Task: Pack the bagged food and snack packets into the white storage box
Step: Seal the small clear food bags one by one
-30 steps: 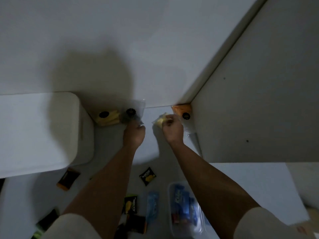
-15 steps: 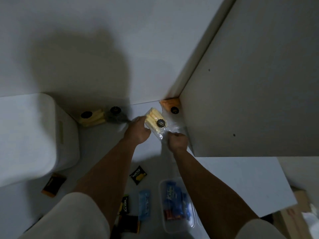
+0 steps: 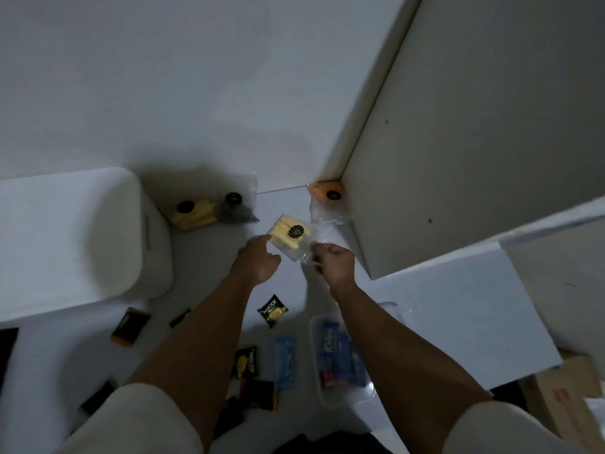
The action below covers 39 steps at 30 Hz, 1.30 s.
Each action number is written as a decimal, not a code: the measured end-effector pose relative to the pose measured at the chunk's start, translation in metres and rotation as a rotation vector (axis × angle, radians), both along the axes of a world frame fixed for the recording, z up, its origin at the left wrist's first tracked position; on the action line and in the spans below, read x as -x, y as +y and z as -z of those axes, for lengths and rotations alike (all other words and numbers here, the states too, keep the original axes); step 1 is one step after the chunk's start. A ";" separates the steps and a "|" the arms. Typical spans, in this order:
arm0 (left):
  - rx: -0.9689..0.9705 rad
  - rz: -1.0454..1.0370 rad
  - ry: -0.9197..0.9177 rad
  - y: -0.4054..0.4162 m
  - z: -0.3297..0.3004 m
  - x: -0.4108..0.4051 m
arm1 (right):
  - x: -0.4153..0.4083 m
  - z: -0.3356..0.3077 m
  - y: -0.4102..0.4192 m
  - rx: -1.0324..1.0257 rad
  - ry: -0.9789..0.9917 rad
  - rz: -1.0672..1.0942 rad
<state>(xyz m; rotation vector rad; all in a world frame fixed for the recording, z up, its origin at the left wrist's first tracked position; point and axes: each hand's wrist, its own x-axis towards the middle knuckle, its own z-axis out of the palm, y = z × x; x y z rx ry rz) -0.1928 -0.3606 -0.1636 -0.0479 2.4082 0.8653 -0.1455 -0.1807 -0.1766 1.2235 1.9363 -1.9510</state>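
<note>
A clear bag of yellow sticks with a black round label (image 3: 288, 236) hangs between my hands above the white surface. My right hand (image 3: 334, 263) pinches its lower right plastic edge. My left hand (image 3: 257, 262) touches its left end; whether those fingers grip it is unclear. The white storage box (image 3: 82, 237) stands at the left. Against the back wall lie another yellow bag (image 3: 194, 213), a dark bag (image 3: 234, 208) and an orange bag (image 3: 327, 193) in the corner. Small snack packets, one black and yellow (image 3: 273, 311), lie near me.
A clear tub with blue packets (image 3: 340, 355) sits by my right forearm, and a blue packet (image 3: 285, 362) lies beside it. A tall white panel (image 3: 458, 158) rises at the right. A brown packet (image 3: 131, 326) lies below the box. Cardboard boxes (image 3: 566, 398) stand at the lower right.
My right hand lifted the yellow stick bag off the surface and drew it toward me. My left hand left the dark bag and came over to the lifted bag.
</note>
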 end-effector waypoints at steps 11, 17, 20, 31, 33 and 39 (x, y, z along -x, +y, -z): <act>-0.455 -0.278 0.016 -0.038 -0.075 -0.072 | -0.066 -0.085 -0.058 -0.468 0.319 -0.432; -0.492 -0.279 0.035 -0.065 -0.113 -0.132 | -0.119 -0.120 -0.096 -0.622 0.446 -0.630; -0.460 -0.276 0.079 -0.085 -0.123 -0.158 | -0.142 -0.130 -0.116 -0.669 0.466 -0.667; -0.119 -0.153 0.231 -0.139 -0.151 -0.218 | -0.172 -0.155 -0.170 -0.734 0.333 -0.595; -0.101 -0.184 0.308 -0.148 -0.159 -0.223 | -0.171 -0.164 -0.174 -0.684 0.376 -0.623; -0.444 -0.283 0.452 -0.181 -0.168 -0.227 | -0.167 -0.198 -0.177 -0.448 0.467 -0.708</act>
